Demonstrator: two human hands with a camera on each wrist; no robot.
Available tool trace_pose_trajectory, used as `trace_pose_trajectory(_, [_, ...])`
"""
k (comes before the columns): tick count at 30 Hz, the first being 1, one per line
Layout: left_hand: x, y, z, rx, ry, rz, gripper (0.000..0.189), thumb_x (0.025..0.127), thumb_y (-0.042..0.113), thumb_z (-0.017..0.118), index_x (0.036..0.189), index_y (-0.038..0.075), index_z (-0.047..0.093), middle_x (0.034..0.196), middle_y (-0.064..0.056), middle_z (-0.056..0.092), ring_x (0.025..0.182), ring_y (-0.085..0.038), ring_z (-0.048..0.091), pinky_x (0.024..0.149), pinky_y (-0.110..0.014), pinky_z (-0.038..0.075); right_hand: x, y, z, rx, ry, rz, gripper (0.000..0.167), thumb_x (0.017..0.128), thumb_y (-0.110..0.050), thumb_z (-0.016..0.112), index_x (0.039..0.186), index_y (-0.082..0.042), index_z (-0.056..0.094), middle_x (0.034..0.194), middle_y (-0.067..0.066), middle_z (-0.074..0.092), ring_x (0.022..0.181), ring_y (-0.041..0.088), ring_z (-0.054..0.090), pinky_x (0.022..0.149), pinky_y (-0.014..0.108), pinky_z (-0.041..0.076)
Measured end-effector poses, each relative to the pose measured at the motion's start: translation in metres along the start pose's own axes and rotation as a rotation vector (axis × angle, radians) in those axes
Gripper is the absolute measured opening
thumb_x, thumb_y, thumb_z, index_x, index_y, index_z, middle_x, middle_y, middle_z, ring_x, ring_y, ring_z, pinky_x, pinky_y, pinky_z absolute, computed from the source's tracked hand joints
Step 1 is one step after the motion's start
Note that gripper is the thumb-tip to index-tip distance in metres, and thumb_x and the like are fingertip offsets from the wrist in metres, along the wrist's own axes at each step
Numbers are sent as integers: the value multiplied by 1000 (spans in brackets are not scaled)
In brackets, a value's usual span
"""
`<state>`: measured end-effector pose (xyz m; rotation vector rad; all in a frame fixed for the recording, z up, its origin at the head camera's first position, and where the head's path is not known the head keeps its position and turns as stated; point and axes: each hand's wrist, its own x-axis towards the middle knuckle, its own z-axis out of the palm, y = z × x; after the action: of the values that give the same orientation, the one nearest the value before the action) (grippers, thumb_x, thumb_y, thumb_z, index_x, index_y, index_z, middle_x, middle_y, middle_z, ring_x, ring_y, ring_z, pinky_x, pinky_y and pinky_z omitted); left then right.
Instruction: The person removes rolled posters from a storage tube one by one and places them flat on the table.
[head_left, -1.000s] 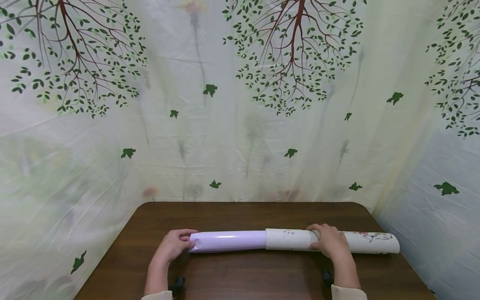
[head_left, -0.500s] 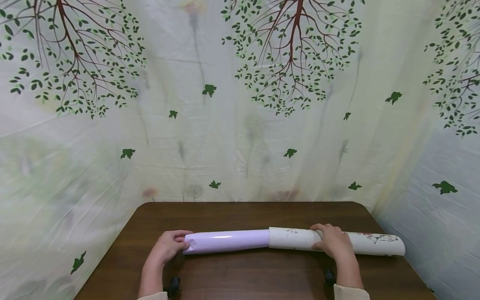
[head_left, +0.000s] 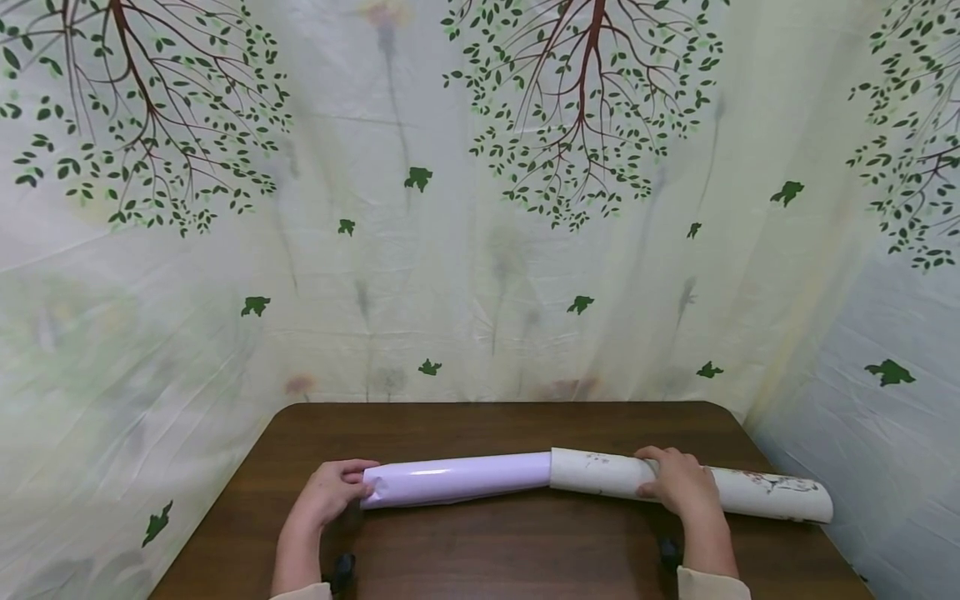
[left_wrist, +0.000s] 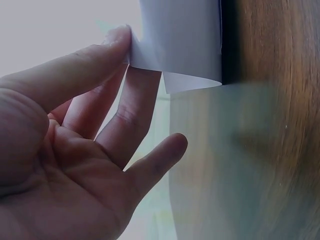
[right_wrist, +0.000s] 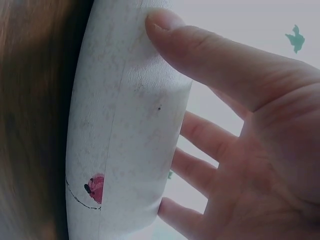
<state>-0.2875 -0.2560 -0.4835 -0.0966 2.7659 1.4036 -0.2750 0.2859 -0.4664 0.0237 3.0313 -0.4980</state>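
Observation:
A glossy lavender paper roll (head_left: 457, 477) lies across the brown table, its right end inside a wider white roll (head_left: 768, 493) printed with branches and red blossoms. My left hand (head_left: 328, 493) pinches the lavender roll's left end; in the left wrist view the thumb presses the outside of the lavender roll (left_wrist: 182, 37), other fingers reach behind its edge, and the little finger stays apart. Around the white roll's middle my right hand (head_left: 681, 483) grips from above. The right wrist view shows the right thumb on the white roll (right_wrist: 115, 110), with fingers along the far side.
The brown table (head_left: 495, 546) has rounded far corners. A pale curtain (head_left: 480, 275) with printed trees and leaves hangs behind it and along both sides. The white roll's right end sticks out past the table's right edge.
My right hand has moved right with the white roll, and my left hand left with the lavender roll. More lavender shows between them. The white roll now slants, its right end nearer me.

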Motion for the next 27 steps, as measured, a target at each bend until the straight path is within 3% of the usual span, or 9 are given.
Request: trace_pose_trajectory(27, [-4,-4,-8,23,-17,-17,37,86,0,83,123,0,76,107,-18,80,99,-22,71,80,-31,53,-1,14,-3,24,-9,87,63,90,-36,84,146,-15,62,142,35,58,129,64,49,107,82,33])
